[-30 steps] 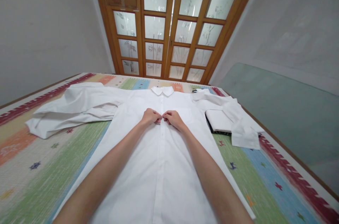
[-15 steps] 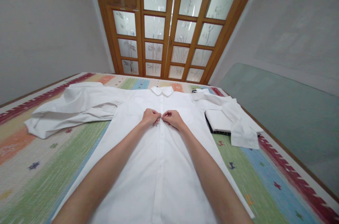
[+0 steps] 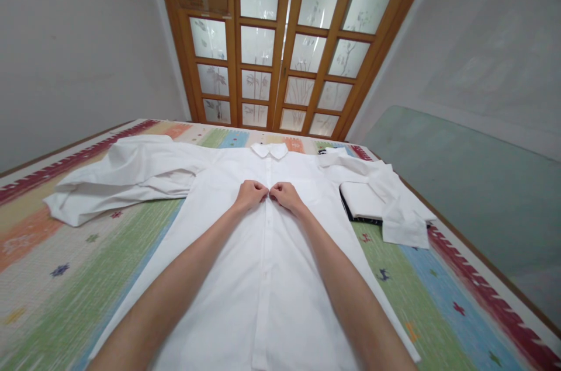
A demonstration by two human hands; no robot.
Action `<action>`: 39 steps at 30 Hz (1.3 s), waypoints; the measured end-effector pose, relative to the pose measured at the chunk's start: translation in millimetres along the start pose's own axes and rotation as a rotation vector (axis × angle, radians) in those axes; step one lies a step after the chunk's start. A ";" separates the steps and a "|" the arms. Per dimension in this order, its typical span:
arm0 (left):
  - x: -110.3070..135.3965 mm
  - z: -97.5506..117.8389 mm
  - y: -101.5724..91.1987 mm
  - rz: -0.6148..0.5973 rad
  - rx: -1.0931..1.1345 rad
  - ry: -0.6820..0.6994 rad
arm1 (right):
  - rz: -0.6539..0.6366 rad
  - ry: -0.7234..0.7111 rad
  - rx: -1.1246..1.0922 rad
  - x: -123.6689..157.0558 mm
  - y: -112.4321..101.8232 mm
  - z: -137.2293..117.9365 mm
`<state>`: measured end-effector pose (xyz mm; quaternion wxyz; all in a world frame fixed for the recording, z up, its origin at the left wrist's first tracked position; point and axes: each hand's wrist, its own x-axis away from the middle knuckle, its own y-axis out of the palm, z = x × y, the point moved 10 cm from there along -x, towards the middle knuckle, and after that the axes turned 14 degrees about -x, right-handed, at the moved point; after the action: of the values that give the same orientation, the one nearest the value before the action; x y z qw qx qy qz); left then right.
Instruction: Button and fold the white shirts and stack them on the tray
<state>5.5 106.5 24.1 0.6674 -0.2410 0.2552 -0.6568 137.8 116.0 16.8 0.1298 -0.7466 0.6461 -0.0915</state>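
A white long-sleeved shirt (image 3: 228, 277) lies flat, front up, on a striped colourful mat (image 3: 56, 254), its collar (image 3: 269, 150) at the far end. My left hand (image 3: 249, 194) and my right hand (image 3: 284, 196) meet at the button placket in the upper chest. Both hands are closed in a pinch on the placket's edges, fingertips almost touching. The left sleeve (image 3: 118, 181) spreads out bunched to the left. The right sleeve (image 3: 385, 196) runs out to the right, its cuff folded down.
A flat white object with a dark edge (image 3: 362, 203) lies under the right sleeve. Wooden doors with frosted glass panes (image 3: 284, 44) stand behind the mat. A green surface (image 3: 473, 184) slopes along the right wall. The mat's red border (image 3: 495, 295) runs down the right.
Both hands stay pinched at the same spot on the placket. Only slight shifts of the fingers and of the view show.
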 end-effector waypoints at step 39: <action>-1.8 12.4 -9.8 0.241 -0.412 0.354 | 0.107 -0.282 0.231 6.8 -9.7 -18.7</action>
<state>6.2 108.0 39.9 0.6225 -0.2210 0.5225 -0.5391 142.3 109.2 37.4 0.3087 -0.6966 0.6455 -0.0527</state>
